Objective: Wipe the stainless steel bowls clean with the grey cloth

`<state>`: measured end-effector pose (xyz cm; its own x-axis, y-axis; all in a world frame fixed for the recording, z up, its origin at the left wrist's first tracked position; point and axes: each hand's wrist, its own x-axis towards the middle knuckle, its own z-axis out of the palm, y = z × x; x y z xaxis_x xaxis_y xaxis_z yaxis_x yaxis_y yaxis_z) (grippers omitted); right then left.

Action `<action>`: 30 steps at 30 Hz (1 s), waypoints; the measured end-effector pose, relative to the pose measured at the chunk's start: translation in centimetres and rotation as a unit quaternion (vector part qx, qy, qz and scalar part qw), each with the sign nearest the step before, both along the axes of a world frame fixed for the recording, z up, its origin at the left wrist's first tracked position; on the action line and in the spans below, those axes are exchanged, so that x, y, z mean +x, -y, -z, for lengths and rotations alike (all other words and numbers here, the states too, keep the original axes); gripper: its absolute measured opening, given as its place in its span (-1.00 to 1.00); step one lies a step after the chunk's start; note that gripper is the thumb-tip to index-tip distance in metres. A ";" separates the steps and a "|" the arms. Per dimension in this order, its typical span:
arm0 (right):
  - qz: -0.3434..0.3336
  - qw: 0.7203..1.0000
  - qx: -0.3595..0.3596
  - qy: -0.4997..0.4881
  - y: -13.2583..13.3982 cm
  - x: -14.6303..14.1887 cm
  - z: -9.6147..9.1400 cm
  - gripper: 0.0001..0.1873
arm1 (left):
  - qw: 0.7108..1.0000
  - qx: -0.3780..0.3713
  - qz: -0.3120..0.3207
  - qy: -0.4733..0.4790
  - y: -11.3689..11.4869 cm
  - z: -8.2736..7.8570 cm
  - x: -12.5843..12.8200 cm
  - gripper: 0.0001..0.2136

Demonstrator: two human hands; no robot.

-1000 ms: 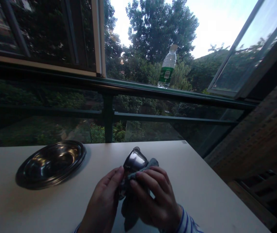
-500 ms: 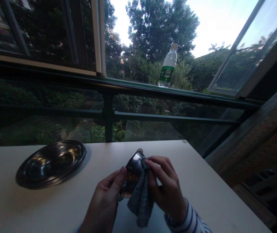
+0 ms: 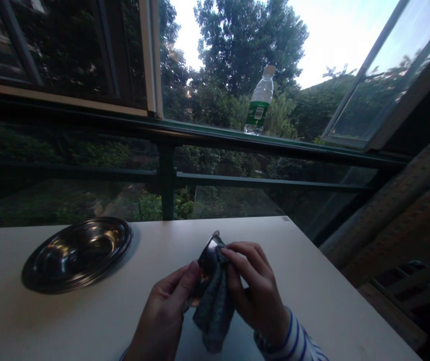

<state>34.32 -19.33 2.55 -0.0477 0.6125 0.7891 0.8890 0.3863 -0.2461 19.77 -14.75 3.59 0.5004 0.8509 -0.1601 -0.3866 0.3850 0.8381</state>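
A small shiny metal bowl [image 3: 207, 258] is held tilted above the white table [image 3: 87, 321], its rim pointing up and away. My left hand [image 3: 164, 313] grips its near side, thumb along the metal. My right hand [image 3: 254, 288], in a blue-striped sleeve, pinches a grey cloth [image 3: 215, 306] against the bowl's right side. The cloth hangs down between both hands.
A round dark metal plate [image 3: 77, 253] lies on the table to the left. A clear plastic bottle [image 3: 259, 103] with a green label stands on the dark railing [image 3: 260, 145] of the open window. The table's right edge drops off near a brick wall [image 3: 403, 210].
My right hand moved from over the bowl's lower part up to its right side, and the cloth now hangs lower. The bowl has turned more edge-on.
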 end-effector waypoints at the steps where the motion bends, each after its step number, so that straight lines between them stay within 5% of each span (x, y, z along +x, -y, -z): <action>1: 0.011 1.000 -0.013 -0.015 0.0 0.2 0.0 -0.67 | 1.000 0.004 0.002 -0.006 0.0 -0.1 0.1 -0.77; 9: -0.063 0.987 0.021 0.144 0.7 -1.3 -1.0 -0.69 | 1.000 0.015 0.007 -0.018 0.0 0.1 0.2 -0.72; 16: 0.015 0.999 -0.050 0.001 0.3 0.3 -0.9 -0.69 | 0.998 0.021 0.063 -0.009 0.4 0.4 0.3 -0.80; 21: -0.069 0.994 -0.043 0.073 0.8 -0.3 -1.3 -0.69 | 0.998 0.030 0.052 -0.016 0.0 0.9 0.2 -0.80; 27: 0.023 0.999 -0.044 0.008 0.3 0.4 -0.8 -0.70 | 0.996 0.044 0.080 -0.019 -0.1 0.9 0.1 -0.77; 30: 0.000 0.998 -0.055 0.018 0.4 0.6 -0.6 -0.68 | 0.997 0.036 0.072 -0.018 0.0 0.9 0.2 -0.77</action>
<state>34.92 -19.72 3.19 -0.0750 0.6947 0.7154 0.8976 0.3595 -0.2551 19.96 -14.77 2.73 0.6132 0.7804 -0.1223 -0.2998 0.3732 0.8779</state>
